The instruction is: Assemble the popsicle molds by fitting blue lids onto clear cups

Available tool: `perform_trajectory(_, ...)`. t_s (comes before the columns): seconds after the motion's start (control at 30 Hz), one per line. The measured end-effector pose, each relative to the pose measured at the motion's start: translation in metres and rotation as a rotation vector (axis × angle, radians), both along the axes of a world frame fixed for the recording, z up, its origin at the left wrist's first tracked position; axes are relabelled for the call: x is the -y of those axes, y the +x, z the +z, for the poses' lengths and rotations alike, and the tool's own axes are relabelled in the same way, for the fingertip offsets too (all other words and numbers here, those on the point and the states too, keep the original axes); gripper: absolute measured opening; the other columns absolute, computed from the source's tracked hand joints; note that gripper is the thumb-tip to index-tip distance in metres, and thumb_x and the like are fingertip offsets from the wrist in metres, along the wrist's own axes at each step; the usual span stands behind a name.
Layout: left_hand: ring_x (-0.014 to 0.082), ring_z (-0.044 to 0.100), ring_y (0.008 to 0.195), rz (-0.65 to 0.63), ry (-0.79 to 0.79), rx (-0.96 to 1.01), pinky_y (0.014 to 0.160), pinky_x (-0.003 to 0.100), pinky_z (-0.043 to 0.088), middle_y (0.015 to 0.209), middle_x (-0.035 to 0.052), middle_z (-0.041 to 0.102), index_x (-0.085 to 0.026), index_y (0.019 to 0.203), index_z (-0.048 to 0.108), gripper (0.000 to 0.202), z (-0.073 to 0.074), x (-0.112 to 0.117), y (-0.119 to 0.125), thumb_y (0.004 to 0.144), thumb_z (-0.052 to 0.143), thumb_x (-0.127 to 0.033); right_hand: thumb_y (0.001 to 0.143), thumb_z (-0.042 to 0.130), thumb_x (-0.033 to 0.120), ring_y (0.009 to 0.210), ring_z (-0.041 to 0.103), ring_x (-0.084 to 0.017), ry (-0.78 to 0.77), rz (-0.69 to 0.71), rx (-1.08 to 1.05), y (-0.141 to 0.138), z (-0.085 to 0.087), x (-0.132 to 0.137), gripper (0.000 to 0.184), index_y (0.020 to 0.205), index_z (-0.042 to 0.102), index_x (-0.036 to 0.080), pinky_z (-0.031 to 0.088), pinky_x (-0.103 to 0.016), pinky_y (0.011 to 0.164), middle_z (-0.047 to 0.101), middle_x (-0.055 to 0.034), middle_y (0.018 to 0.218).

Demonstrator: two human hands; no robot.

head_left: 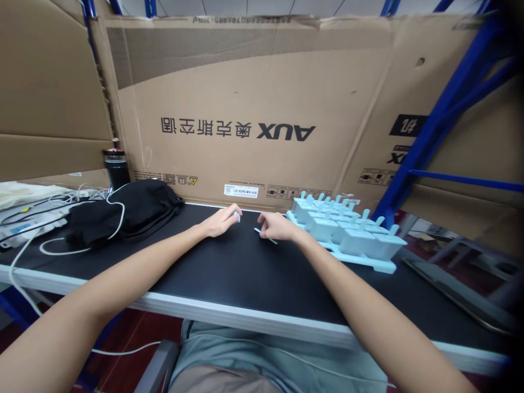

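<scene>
My left hand (223,220) rests on the black table top (229,273) with its fingers curled around a small pale blue piece (237,216) at the fingertips. My right hand (277,226) lies a little to the right of it, fingers closed on a thin pale blue stick (262,233) that lies against the table. Just right of my right hand stands a pale blue ice-pop mould tray (347,232) with several lidded cells and stick handles poking up.
A black bag (123,213) with a white cable over it lies at the left, a dark bottle (116,168) behind it. A large cardboard box (262,109) walls the back. Blue shelf posts (426,136) rise at the right. The table's front edge runs near my lap.
</scene>
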State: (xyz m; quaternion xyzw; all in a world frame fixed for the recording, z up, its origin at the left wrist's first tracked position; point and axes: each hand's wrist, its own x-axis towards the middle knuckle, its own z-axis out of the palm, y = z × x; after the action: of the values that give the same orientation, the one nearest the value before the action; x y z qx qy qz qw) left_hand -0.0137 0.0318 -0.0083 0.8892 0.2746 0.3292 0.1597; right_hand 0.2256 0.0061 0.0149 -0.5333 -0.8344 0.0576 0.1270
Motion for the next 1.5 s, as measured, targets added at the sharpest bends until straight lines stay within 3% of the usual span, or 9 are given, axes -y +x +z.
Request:
perform_trajectory(0.2, 0.0241, 0.056, 0.107, -0.047, -0.068, 0.124, 0.094, 0.043, 0.044, 0.12, 0.0107, 0.056, -0.021, 0.127, 0.04, 0.041, -0.005, 0.0, 0.011, 0.095, 0.044, -0.046, 0.06, 0.067, 0.015, 0.073, 0.066, -0.019, 0.065, -0.034, -0.037, 0.003, 0.006, 0.002, 0.026, 0.086, 0.068, 0.019, 0.048, -0.026, 0.068, 0.072, -0.0025, 0.078)
perform_trajectory(0.33, 0.0241, 0.061, 0.11, -0.22, -0.205, 0.242, 0.088, 0.041, 0.052, 0.127, 0.014, 0.052, -0.021, 0.124, 0.039, 0.041, -0.013, -0.003, 0.021, 0.091, 0.055, -0.038, 0.071, 0.062, 0.019, 0.072, 0.065, -0.016, 0.279, -0.008, -0.423, 0.002, 0.013, 0.002, 0.018, 0.088, 0.067, 0.019, 0.05, -0.028, 0.069, 0.071, -0.0032, 0.081)
perform_trajectory(0.4, 0.0236, 0.063, 0.107, -0.241, -0.23, 0.269, 0.085, 0.039, 0.055, 0.129, 0.0148, 0.051, -0.021, 0.121, 0.042, 0.041, -0.015, -0.004, 0.023, 0.088, 0.061, -0.034, 0.075, 0.06, 0.025, 0.072, 0.064, -0.016, 0.407, 0.007, -0.644, 0.0, 0.018, 0.002, 0.017, 0.091, 0.064, 0.018, 0.051, -0.029, 0.068, 0.07, -0.0048, 0.083)
perform_trajectory(0.53, 0.0185, 0.067, 0.091, -0.19, -0.205, 0.295, 0.077, 0.036, 0.058, 0.123, 0.0126, 0.054, -0.02, 0.116, 0.045, 0.043, -0.014, -0.004, 0.022, 0.082, 0.069, -0.033, 0.079, 0.061, 0.033, 0.072, 0.061, -0.016, 0.521, 0.053, -0.878, -0.008, 0.023, 0.006, 0.019, 0.093, 0.06, 0.019, 0.051, -0.031, 0.067, 0.066, -0.0049, 0.084)
perform_trajectory(0.63, 0.016, 0.067, 0.083, -0.157, -0.187, 0.288, 0.073, 0.033, 0.058, 0.103, 0.0062, 0.059, -0.021, 0.116, 0.043, 0.047, -0.014, -0.003, 0.022, 0.08, 0.071, -0.033, 0.082, 0.06, 0.038, 0.079, 0.061, -0.016, 0.516, 0.079, -0.974, -0.012, 0.025, 0.01, 0.023, 0.097, 0.056, 0.021, 0.052, -0.031, 0.073, 0.063, -0.0051, 0.09)
perform_trajectory(0.77, 0.0156, 0.066, 0.078, -0.118, -0.175, 0.281, 0.069, 0.031, 0.057, 0.089, 0.0, 0.056, -0.022, 0.111, 0.039, 0.049, -0.015, -0.005, 0.023, 0.078, 0.072, -0.036, 0.087, 0.053, 0.043, 0.086, 0.059, -0.017, 0.444, 0.087, -0.994, -0.017, 0.024, 0.014, 0.023, 0.098, 0.049, 0.023, 0.053, -0.032, 0.075, 0.059, -0.005, 0.093)
perform_trajectory(1.0, 0.0157, 0.067, 0.077, -0.097, -0.15, 0.283, 0.064, 0.028, 0.056, 0.089, 0.0003, 0.055, -0.023, 0.103, 0.034, 0.05, -0.016, -0.006, 0.023, 0.076, 0.073, -0.039, 0.088, 0.05, 0.044, 0.081, 0.056, -0.015, 0.353, 0.151, -1.021, -0.023, 0.015, 0.012, 0.022, 0.093, 0.04, 0.024, 0.053, -0.031, 0.076, 0.054, -0.0024, 0.091)
perform_trajectory(1.3, 0.0166, 0.067, 0.08, -0.093, -0.136, 0.263, 0.065, 0.028, 0.055, 0.093, 0.002, 0.056, -0.022, 0.104, 0.035, 0.048, -0.013, -0.001, 0.022, 0.077, 0.072, -0.037, 0.088, 0.047, 0.034, 0.084, 0.056, -0.016, 0.353, 0.133, -0.713, -0.027, -0.002, 0.009, 0.015, 0.095, 0.045, 0.021, 0.046, -0.03, 0.076, 0.057, -0.0037, 0.09)
perform_trajectory(1.5, 0.0162, 0.068, 0.079, -0.111, -0.127, 0.269, 0.066, 0.028, 0.055, 0.097, 0.0041, 0.061, -0.022, 0.104, 0.035, 0.047, -0.013, -0.003, 0.022, 0.078, 0.072, -0.037, 0.087, 0.045, 0.032, 0.095, 0.048, -0.022, 0.429, 0.07, -0.517, -0.032, -0.007, 0.01, 0.014, 0.097, 0.047, 0.021, 0.044, -0.036, 0.083, 0.055, -0.0079, 0.097)
